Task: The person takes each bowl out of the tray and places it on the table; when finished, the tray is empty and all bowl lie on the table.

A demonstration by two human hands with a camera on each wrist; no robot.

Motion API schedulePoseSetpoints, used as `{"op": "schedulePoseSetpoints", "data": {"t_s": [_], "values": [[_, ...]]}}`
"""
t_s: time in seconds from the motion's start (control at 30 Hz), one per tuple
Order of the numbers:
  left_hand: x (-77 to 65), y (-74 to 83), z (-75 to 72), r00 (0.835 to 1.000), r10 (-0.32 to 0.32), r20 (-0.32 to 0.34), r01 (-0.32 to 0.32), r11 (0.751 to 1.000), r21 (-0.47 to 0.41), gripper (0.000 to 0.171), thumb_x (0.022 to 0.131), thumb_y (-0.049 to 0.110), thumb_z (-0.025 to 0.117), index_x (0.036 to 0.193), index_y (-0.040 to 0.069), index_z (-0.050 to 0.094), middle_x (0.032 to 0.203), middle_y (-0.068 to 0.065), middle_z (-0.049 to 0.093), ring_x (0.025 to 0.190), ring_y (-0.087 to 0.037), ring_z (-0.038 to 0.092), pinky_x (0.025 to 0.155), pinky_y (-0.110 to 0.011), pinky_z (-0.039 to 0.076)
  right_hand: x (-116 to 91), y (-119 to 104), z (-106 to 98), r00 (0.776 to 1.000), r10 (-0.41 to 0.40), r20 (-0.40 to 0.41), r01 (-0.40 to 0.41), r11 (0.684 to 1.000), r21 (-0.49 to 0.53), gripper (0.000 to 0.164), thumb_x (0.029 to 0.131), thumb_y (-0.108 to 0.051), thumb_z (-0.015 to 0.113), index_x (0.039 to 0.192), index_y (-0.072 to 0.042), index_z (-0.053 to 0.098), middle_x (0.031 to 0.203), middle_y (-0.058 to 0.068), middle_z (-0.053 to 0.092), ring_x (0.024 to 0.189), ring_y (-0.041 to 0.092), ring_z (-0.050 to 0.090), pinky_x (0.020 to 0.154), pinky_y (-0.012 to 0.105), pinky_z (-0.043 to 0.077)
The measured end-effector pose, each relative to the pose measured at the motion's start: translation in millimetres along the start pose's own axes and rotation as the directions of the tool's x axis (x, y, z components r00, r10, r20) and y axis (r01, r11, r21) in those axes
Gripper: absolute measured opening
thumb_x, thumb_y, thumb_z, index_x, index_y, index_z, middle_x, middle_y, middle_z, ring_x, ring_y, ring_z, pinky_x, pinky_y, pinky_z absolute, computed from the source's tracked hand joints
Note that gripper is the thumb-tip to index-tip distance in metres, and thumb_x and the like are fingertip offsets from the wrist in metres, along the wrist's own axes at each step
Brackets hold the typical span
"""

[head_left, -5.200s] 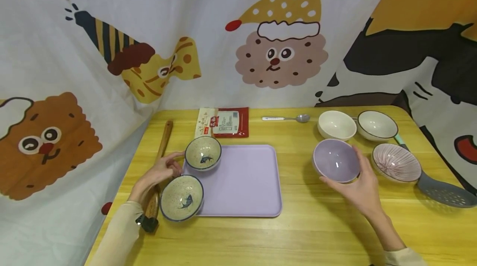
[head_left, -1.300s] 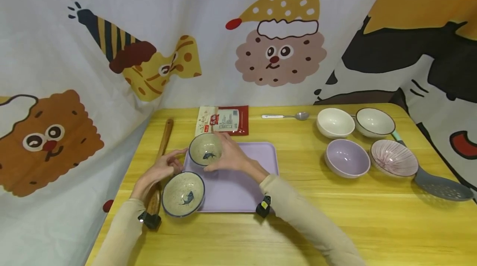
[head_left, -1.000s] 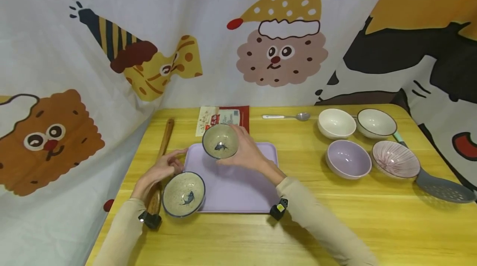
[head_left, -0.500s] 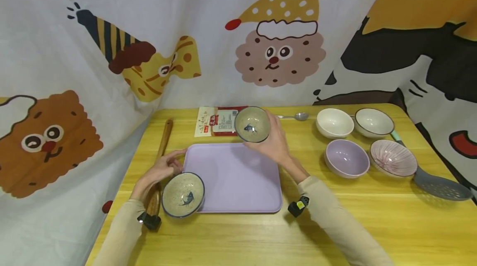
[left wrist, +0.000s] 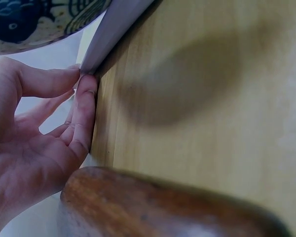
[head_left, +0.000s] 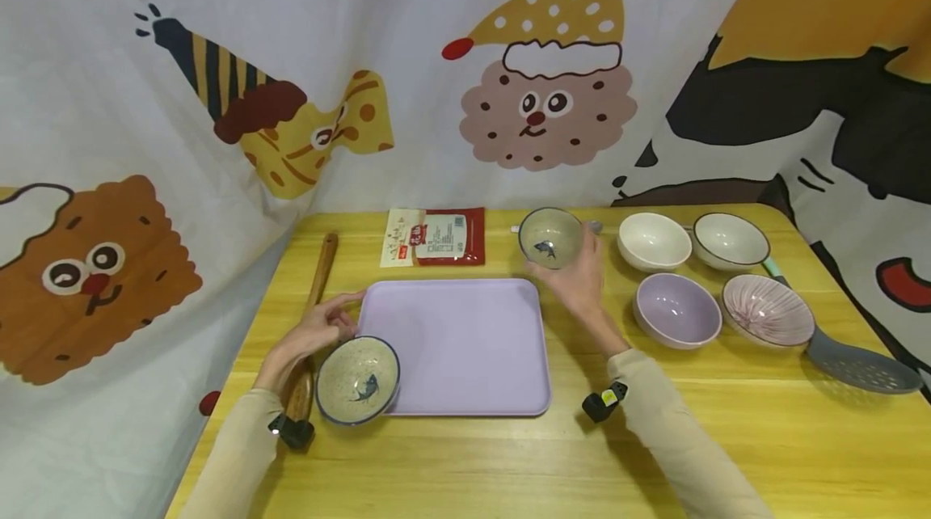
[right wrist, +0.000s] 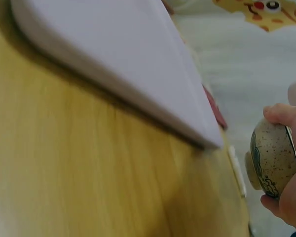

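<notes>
My right hand (head_left: 579,276) grips a speckled bowl (head_left: 550,238) with a blue fish inside, held above the table past the tray's far right corner. The right wrist view shows thumb and fingers around that bowl (right wrist: 272,155), its foot off the table. At the left edge of the lilac tray (head_left: 458,349), my left hand (head_left: 313,339) pinches the rim between thumb and fingers, plain in the left wrist view on the tray edge (left wrist: 111,37). A second fish bowl (head_left: 357,380) overlaps the tray's near left corner, beside the left hand.
At right stand a white bowl (head_left: 655,242), a dark-rimmed bowl (head_left: 730,241), a purple bowl (head_left: 678,310) and a pink-streaked bowl (head_left: 768,310) over a grey slotted turner (head_left: 861,361). A red-and-white packet (head_left: 444,238) lies behind the tray. A wooden utensil (head_left: 320,272) lies left.
My right hand let go of the purple bowl, took the rear fish bowl off the tray and carried it right, partly over the spoon. My left hand keeps its place at the tray edge.
</notes>
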State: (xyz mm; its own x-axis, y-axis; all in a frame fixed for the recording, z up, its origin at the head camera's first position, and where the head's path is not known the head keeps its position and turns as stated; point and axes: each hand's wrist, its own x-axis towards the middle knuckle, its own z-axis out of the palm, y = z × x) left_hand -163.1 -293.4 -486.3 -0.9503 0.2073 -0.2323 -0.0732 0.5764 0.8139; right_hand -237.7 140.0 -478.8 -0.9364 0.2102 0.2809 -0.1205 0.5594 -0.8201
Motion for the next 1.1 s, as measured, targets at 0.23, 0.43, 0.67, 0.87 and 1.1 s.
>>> {"op": "schedulePoseSetpoints", "data": {"t_s": [0.23,0.43,0.67,0.87,1.1], "values": [[-1.5,0.4,-0.6,1.0,0.005,-0.007,-0.005,1.0,0.014,0.071,0.085,0.0,0.063,0.153,0.004,0.043,0.095,-0.018,0.065,0.082,-0.02,0.06,0.071,-0.03,0.051,7,20,-11,0.993,0.119,-0.02,-0.12,0.99,-0.067,0.122,0.063,-0.037,0.095,0.159,-0.006,0.026,0.15,0.027,0.036,0.136,0.05,0.042,0.114,0.063,0.036],[-2.6,1.1,0.3,1.0,-0.002,-0.01,0.002,1.0,0.023,0.071,0.085,0.0,0.064,0.152,0.005,0.043,0.096,-0.016,0.065,0.084,-0.021,0.06,0.073,-0.03,0.051,10,31,-16,0.989,0.146,-0.016,-0.147,0.986,-0.084,0.118,0.066,-0.036,0.093,0.157,-0.004,0.026,0.154,0.03,0.032,0.139,0.053,0.038,0.114,0.065,0.034],[-1.3,0.7,0.5,1.0,-0.003,-0.009,0.003,1.0,0.031,0.069,0.087,0.002,0.064,0.153,0.007,0.044,0.096,-0.016,0.064,0.085,-0.021,0.06,0.073,-0.029,0.05,15,32,-17,0.989,0.151,-0.011,-0.151,0.983,-0.102,0.115,0.068,-0.041,0.091,0.156,-0.002,0.027,0.153,0.032,0.032,0.139,0.053,0.039,0.115,0.064,0.034],[1.1,-0.6,-0.1,1.0,-0.003,-0.006,0.003,1.0,0.027,0.069,0.087,0.002,0.064,0.153,0.007,0.044,0.096,-0.015,0.065,0.086,-0.022,0.061,0.074,-0.031,0.051,17,33,-16,0.99,0.14,0.009,-0.138,0.984,-0.116,0.119,0.07,-0.042,0.09,0.158,0.0,0.021,0.153,0.032,0.03,0.139,0.053,0.038,0.116,0.063,0.034],[0.3,-0.6,-0.7,1.0,0.001,-0.006,-0.001,1.0,0.027,0.07,0.086,-0.001,0.063,0.153,0.005,0.043,0.096,-0.017,0.064,0.085,-0.022,0.06,0.073,-0.03,0.051,14,12,-17,1.0,0.015,0.023,-0.011,0.984,-0.176,0.121,0.073,-0.042,0.089,0.158,0.005,0.017,0.161,0.031,0.019,0.149,0.048,0.023,0.123,0.06,0.022]]}}
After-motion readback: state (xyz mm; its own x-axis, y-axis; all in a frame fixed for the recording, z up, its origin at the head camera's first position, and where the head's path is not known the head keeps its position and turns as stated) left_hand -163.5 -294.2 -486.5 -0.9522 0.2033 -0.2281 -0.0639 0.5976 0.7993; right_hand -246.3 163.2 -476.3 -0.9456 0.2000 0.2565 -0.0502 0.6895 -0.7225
